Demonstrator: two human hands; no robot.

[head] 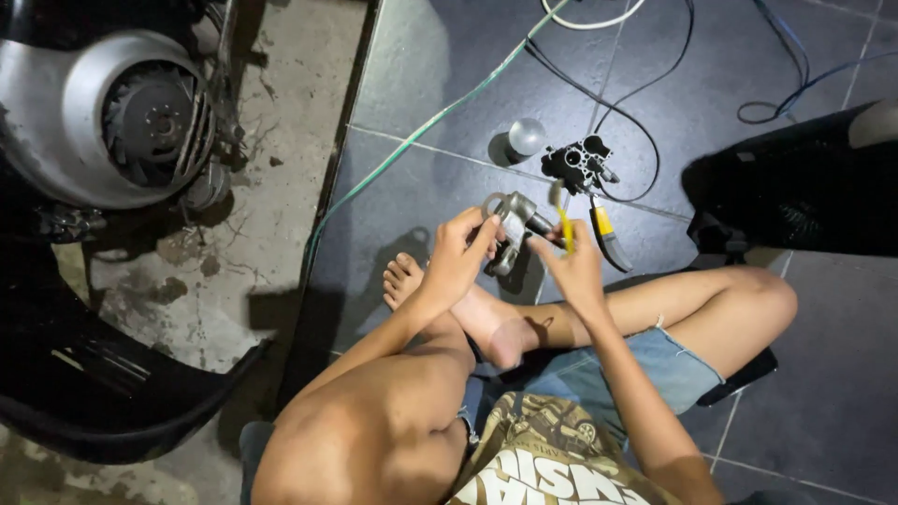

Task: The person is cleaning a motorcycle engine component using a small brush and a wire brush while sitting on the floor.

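I see no packages, labels, signs or screens on the floor here. Only printed surface I can find is the shirt [552, 458] at the bottom edge: olive cloth, big pale block lettering, small car graphic above.

Grey metal carburetor part [513, 229] held above tiled floor, tilted; yellow-handled tool [564, 224] poked against it.

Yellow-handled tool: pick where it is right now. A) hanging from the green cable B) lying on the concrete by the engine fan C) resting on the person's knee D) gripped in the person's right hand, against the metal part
D: the right hand grips the yellow-handled tool, its tip at the grey metal part that the left hand steadies.
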